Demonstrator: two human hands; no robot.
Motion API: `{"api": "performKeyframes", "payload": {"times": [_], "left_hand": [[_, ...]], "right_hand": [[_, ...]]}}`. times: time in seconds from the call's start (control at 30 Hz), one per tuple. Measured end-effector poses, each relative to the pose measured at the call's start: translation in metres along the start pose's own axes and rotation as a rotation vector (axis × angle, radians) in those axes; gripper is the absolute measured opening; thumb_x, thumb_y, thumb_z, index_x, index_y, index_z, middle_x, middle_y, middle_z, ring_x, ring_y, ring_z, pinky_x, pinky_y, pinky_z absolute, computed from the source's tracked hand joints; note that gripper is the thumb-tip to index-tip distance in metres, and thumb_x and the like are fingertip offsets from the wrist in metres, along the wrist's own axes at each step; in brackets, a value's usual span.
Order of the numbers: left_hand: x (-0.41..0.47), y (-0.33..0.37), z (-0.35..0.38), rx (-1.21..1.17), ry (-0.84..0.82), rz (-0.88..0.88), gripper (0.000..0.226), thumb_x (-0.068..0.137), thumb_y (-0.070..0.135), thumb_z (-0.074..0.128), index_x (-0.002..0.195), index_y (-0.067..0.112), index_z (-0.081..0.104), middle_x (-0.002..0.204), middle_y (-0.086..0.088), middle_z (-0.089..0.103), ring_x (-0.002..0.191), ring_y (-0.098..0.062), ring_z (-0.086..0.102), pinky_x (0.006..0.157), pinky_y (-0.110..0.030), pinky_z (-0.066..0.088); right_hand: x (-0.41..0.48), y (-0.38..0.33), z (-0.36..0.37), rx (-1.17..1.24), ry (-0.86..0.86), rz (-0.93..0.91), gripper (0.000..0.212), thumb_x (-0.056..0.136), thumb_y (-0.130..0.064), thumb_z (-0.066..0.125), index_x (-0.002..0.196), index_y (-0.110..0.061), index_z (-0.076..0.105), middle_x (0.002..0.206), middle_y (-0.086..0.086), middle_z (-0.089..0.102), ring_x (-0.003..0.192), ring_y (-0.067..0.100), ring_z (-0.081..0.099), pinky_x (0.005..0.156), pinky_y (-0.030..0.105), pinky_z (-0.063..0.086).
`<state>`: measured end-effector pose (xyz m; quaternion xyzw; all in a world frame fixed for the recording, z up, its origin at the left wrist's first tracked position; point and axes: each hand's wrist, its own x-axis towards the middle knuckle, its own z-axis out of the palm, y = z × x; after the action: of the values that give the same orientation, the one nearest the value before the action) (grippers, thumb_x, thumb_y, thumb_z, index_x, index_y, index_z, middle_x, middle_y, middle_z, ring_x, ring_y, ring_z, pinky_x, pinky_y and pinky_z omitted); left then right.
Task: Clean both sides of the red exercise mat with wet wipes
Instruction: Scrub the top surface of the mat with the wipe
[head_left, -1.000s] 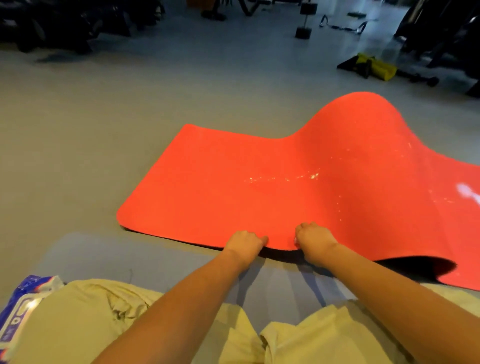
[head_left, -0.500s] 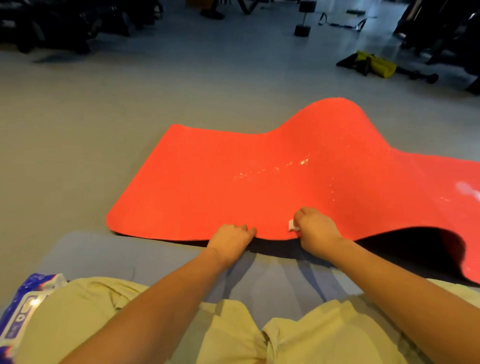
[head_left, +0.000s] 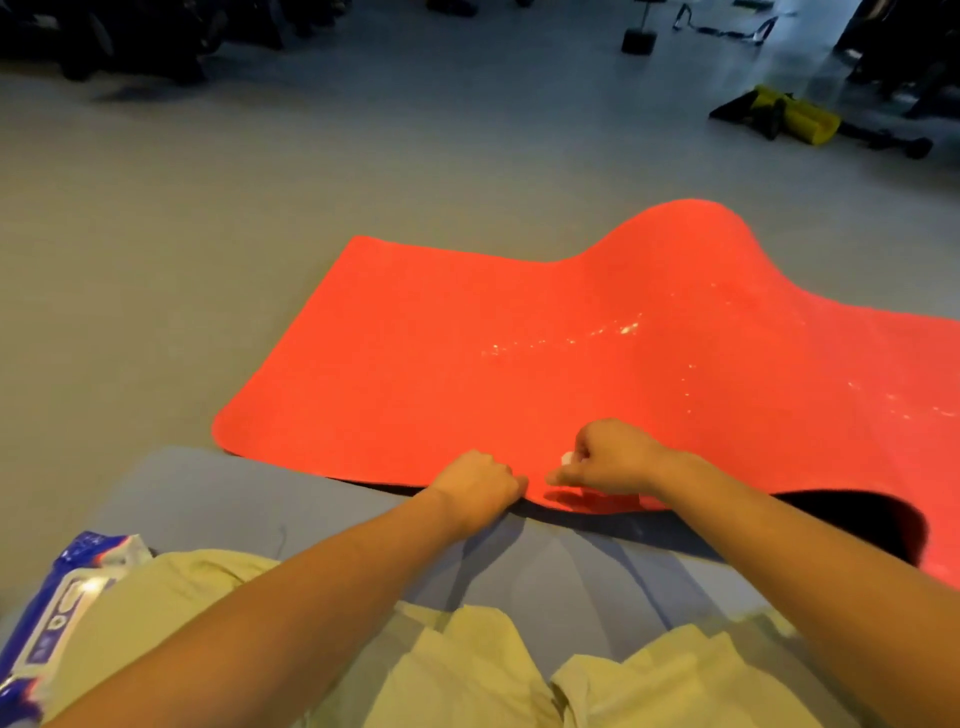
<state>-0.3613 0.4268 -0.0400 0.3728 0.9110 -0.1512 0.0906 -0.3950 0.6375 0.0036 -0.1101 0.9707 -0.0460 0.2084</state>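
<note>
The red exercise mat (head_left: 467, 364) is spread on the grey floor (head_left: 182, 249) with a hump raised across it, its near edge being gripped by the curled left hand (head_left: 480, 488), while just beside, on that same edge, a white wipe (head_left: 567, 458) is clenched in the fisted right hand (head_left: 615, 462).

I record the red exercise mat (head_left: 519, 364) as a smooth, pliant sheet with a slight sheen. Wet glints are scattered near its raised fold, and its underside shows dark and dull. The blue-grey pad (head_left: 234, 499) under its near edge looks matt and soft. The floor (head_left: 182, 208) reads smooth, matt grey. The khaki garment (head_left: 171, 597) is creased cloth. The wipes pack (head_left: 47, 613) is glossy plastic film. The white wipe (head_left: 567, 458) in the right hand (head_left: 613, 457) is too small for me to judge its texture.
</note>
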Motion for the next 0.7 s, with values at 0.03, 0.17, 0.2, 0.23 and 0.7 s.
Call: {"api": "performKeyframes", "payload": {"times": [0.03,0.17,0.2,0.23,0.7], "left_hand": [[-0.003,0.001,0.006,-0.021,0.0,0.01,0.031,0.102,0.009,0.048,0.132,0.014,0.055,0.118,-0.012,0.066,0.1,-0.039,0.068,0.066,-0.041,0.031],[-0.004,-0.001,0.035,-0.255,0.097,0.002,0.024,0.095,0.031,0.047,0.101,0.02,0.067,0.102,-0.006,0.069,0.086,-0.039,0.066,0.061,-0.04,0.033],[-0.001,-0.008,0.038,-0.323,0.126,-0.025,0.03,0.093,0.037,0.044,0.096,0.02,0.069,0.1,-0.005,0.071,0.085,-0.037,0.067,0.062,-0.04,0.036],[0.001,-0.018,0.038,-0.381,0.126,-0.067,0.031,0.092,0.039,0.045,0.098,0.022,0.07,0.102,-0.005,0.073,0.088,-0.036,0.067,0.065,-0.04,0.042],[0.046,-0.11,0.047,-0.417,-0.156,-0.415,0.131,0.037,0.084,0.085,0.139,0.013,0.046,0.14,-0.007,0.042,0.133,-0.031,0.04,0.108,-0.048,0.046]], "right_hand": [[0.007,-0.006,0.005,0.051,0.076,-0.012,0.053,0.079,-0.064,0.068,0.067,-0.012,0.062,0.064,0.004,0.063,0.065,0.027,0.059,0.053,0.032,0.037],[0.038,-0.04,0.032,0.245,0.197,-0.068,0.027,0.085,-0.04,0.063,0.072,-0.017,0.062,0.077,0.004,0.07,0.075,0.028,0.064,0.058,0.032,0.041],[0.046,-0.049,0.039,0.281,0.214,-0.094,0.023,0.086,-0.037,0.063,0.076,-0.017,0.062,0.08,0.004,0.07,0.078,0.028,0.063,0.058,0.032,0.041],[0.055,-0.057,0.046,0.297,0.241,-0.116,0.017,0.087,-0.034,0.062,0.083,-0.018,0.062,0.087,0.004,0.071,0.082,0.029,0.063,0.06,0.033,0.041],[0.168,-0.067,0.053,0.228,0.477,-0.21,0.004,0.082,-0.023,0.076,0.085,-0.026,0.076,0.085,-0.001,0.065,0.088,0.027,0.061,0.066,0.034,0.042]]}}
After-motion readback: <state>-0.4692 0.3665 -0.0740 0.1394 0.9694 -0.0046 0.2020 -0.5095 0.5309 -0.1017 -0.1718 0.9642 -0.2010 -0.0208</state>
